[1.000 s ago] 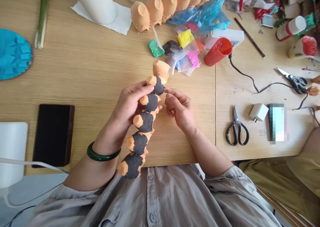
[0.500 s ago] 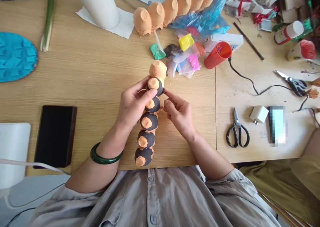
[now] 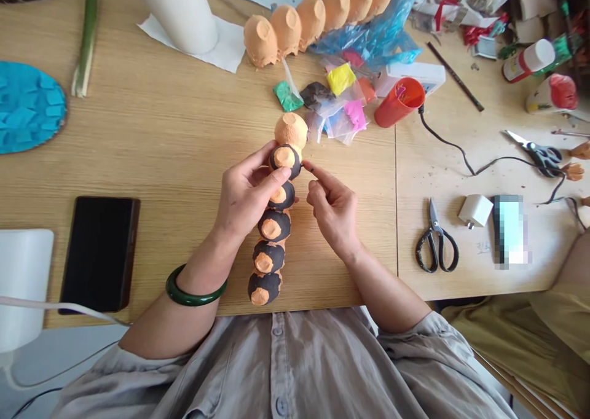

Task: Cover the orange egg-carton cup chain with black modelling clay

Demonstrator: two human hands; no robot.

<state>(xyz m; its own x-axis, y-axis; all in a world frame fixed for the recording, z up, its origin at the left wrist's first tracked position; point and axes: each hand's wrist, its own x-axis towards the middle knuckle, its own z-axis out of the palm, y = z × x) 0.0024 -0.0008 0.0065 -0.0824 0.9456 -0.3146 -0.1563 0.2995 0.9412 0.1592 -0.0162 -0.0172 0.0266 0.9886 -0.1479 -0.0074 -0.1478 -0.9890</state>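
An orange egg-carton strip [image 3: 271,227] runs lengthwise toward me, its several lower cups ringed in black clay-like material around orange tips. The farthest cup [image 3: 291,130] is plain orange. My left hand [image 3: 244,191] grips the strip near its far end, thumb on top and fingers around and under it. On the right side of the second cup from the far end, my right hand [image 3: 334,204] rests its outstretched index fingertip, which carries a dark smudge. Its other fingers are curled, with nothing visible in them. The undersides of the held cups are hidden.
Beyond the strip lie small packets of coloured clay [image 3: 341,79], a red cup [image 3: 399,102] and another orange egg-carton strip [image 3: 311,21]. Black-handled scissors [image 3: 436,241] and a white charger [image 3: 475,211] lie right. A black box-like object [image 3: 99,253] is left. Another person sits at right.
My right hand has shifted slightly right, its thumb and curled fingers farther from the strip, while the index fingertip stays at the cup. My left hand keeps its hold.
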